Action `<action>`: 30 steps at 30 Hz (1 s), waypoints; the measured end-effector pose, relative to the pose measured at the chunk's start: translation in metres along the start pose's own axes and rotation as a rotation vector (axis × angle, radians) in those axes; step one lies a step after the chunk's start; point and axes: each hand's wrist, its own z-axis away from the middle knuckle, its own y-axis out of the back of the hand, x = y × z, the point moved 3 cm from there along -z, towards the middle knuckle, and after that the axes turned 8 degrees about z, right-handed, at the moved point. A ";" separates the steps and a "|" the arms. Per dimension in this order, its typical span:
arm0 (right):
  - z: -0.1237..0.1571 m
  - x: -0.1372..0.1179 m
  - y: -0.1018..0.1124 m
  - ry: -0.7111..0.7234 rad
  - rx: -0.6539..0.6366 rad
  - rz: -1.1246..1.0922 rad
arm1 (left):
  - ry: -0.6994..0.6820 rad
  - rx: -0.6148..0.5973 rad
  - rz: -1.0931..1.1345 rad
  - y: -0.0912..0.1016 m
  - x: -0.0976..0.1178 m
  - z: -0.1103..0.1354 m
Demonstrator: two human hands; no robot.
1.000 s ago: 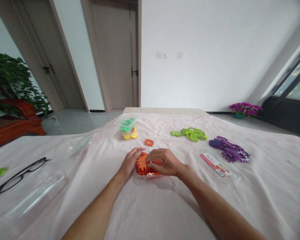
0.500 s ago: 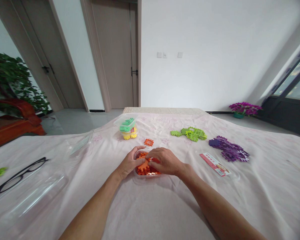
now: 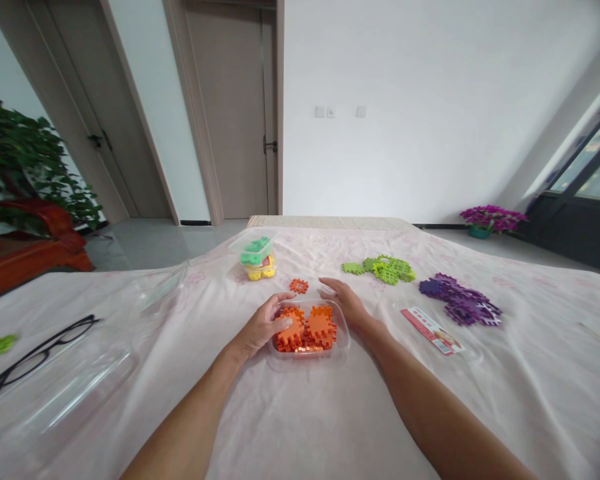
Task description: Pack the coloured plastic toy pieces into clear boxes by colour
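A clear plastic container full of orange interlocking toy pieces stands on the cloth before me. My left hand grips its left side, fingers around the outside and thumb over the rim on the pieces. Beyond the container lies a single orange interlocking piece with a hole in its middle. Just right of that piece, my right hand is open with its fingers stretched forward, holding nothing.
Green pieces sit in a container atop yellow pieces at back left. Light green pieces and purple pieces lie right, near a labelled lid. Glasses and a clear plastic box lie left.
My right hand has come out of the container and moved up and right, its fingers now extended toward the lone orange piece. My left hand stays on the container.
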 end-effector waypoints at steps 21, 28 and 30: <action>-0.048 -0.024 -0.028 0.115 -0.162 0.251 | -0.006 -0.038 0.043 0.002 -0.003 -0.002; -0.034 -0.004 -0.009 -0.176 -0.057 -0.132 | -0.009 -0.029 0.053 0.003 -0.004 -0.002; -0.024 -0.006 0.009 -0.221 0.037 -0.262 | -0.011 -0.023 0.048 0.002 -0.004 -0.002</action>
